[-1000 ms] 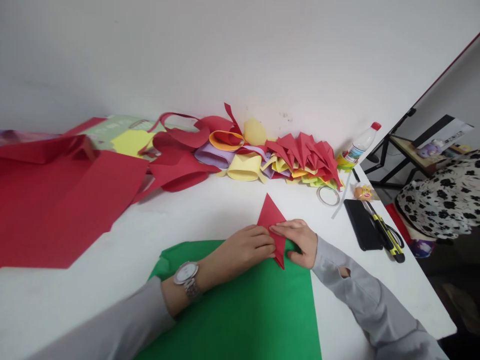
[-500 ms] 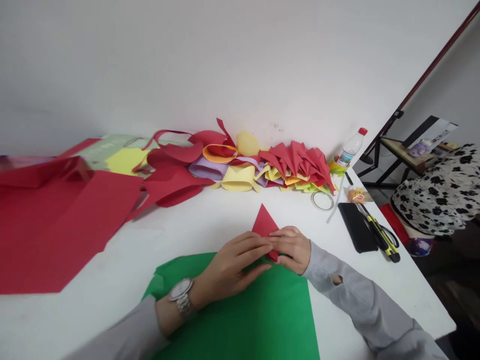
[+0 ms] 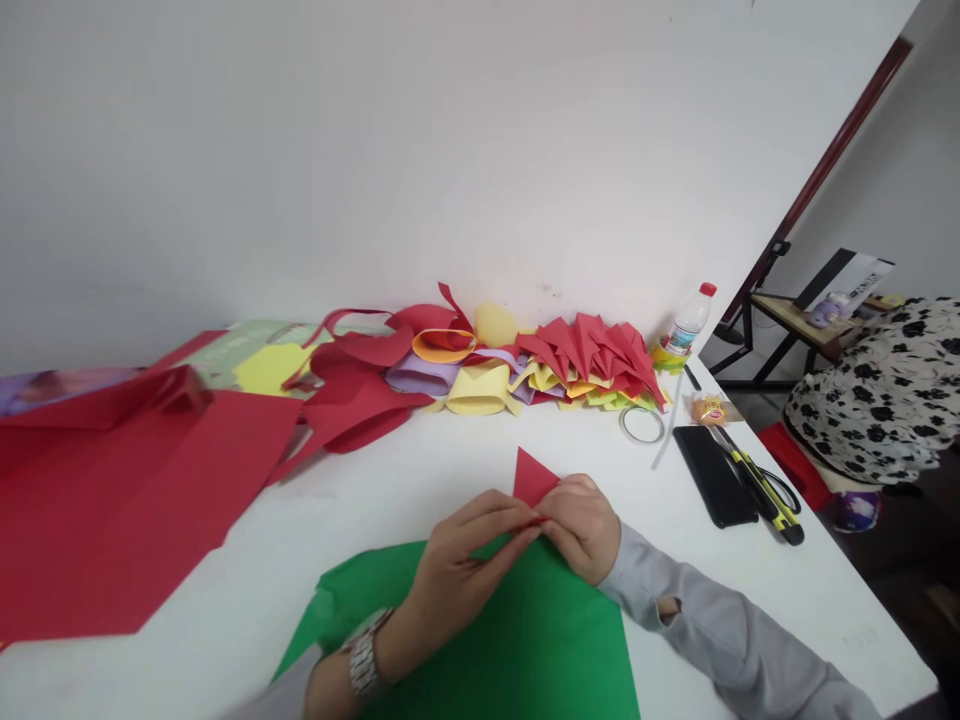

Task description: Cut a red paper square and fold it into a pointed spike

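A small folded piece of red paper (image 3: 534, 478) is pinched between both hands, its pointed tip sticking up and away from me. My left hand (image 3: 469, 560), with a silver watch (image 3: 365, 655) on the wrist, grips the near edge between thumb and fingertips. Closed on the paper's right side is my right hand (image 3: 583, 525); its fingers hide much of the fold. Beneath the hands lies a sheet of green paper (image 3: 510, 640) on the white table (image 3: 360, 500).
Large red sheets (image 3: 135, 510) cover the left. Folded coloured paper shapes (image 3: 480, 388) and spiky red pieces (image 3: 592, 350) line the wall. At right are a bottle (image 3: 686, 325), a tape roll (image 3: 642, 425), a black phone (image 3: 712, 475) and a yellow-black cutter (image 3: 765, 490). Patterned cloth (image 3: 874, 395) is beyond the edge.
The view has tilted slightly, so the table sits lower. My fingers have gone from lying flat over the red paper to pinching its near edge, and the right hand has curled tighter.
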`<state>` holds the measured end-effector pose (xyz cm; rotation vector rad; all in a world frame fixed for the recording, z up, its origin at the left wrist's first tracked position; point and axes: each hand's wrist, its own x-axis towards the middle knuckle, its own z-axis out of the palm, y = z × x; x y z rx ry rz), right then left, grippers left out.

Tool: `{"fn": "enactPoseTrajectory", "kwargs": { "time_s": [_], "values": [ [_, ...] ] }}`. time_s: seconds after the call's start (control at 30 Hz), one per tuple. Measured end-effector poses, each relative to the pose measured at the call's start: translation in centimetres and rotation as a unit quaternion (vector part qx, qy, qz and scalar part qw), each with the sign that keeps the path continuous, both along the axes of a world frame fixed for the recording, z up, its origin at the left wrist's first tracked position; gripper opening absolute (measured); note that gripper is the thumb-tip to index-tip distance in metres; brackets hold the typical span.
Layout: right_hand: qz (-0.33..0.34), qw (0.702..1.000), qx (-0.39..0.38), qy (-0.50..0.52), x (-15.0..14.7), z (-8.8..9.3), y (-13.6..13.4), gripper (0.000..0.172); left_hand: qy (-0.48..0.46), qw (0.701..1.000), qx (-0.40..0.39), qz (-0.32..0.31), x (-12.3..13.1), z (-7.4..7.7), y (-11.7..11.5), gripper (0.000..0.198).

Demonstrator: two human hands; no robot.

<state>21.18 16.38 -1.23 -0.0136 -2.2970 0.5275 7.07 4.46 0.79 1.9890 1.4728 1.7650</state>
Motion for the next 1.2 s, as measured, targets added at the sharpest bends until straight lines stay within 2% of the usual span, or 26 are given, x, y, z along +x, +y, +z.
{"fn": "enactPoseTrajectory", "kwargs": {
  "time_s": [0.13,0.3,0.5,0.67,0.83,0.93,1.1,1.2],
  "values": [
    [-0.004,1.000,0.017,0.006,0.0,0.1,-0.4,0.028,0.000,1.000,-0.003,0.007,0.1,0.1,0.0,0.007],
    [-0.004,1.000,0.018,0.011,-0.1,0.1,-0.7,0.025,-0.029,0.999,-0.032,-0.012,0.0,0.3,-0.1,0.011],
    [-0.008,0.999,0.032,-0.020,0.0,-0.2,-0.5,0.029,-0.074,0.994,-0.071,-0.021,0.0,0.0,-0.1,0.016],
    [-0.004,0.998,0.066,0.004,0.1,-0.1,-0.2,0.028,-0.052,0.996,-0.065,-0.041,0.3,0.2,-0.5,0.019],
    [0.031,0.991,0.130,0.022,1.0,-0.8,0.6,0.027,0.027,0.993,-0.052,-0.103,-1.1,0.6,-0.9,0.021],
    [0.051,0.989,0.139,0.006,1.5,-1.5,0.8,0.033,0.086,0.992,-0.068,-0.057,-2.7,-0.1,-1.0,0.019],
    [0.118,0.989,0.084,-0.014,1.6,-2.3,0.9,0.044,0.290,0.952,-0.090,-0.045,-4.1,-2.1,-1.0,0.025],
    [0.091,0.995,0.047,-0.019,1.6,-2.4,1.4,0.036,0.354,0.929,-0.099,-0.046,-4.1,-2.8,-1.2,0.025]
  ]
}}
